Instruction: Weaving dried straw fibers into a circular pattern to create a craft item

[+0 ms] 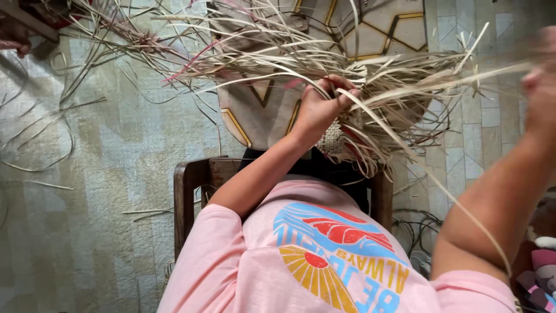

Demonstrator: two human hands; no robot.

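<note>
Here the weaving step appears to be in hand: the left hand has its grip clamped on the gathered bundle of pale dry straw strips just above the small woven straw piece. The blurred right hand, raised well apart, seems to draw one long pale strip taut; its grip cannot be told. Judged from this, the next move calls for tucking that strip in beside the left fingers.

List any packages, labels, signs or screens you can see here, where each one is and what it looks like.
No packages, signs or screens show.
Printed graphic on the pink shirt: bottom centre of the view, a rounded emblem with blue and red wave bands, an orange sunburst, and blue and orange lettering seen upside down.
</note>
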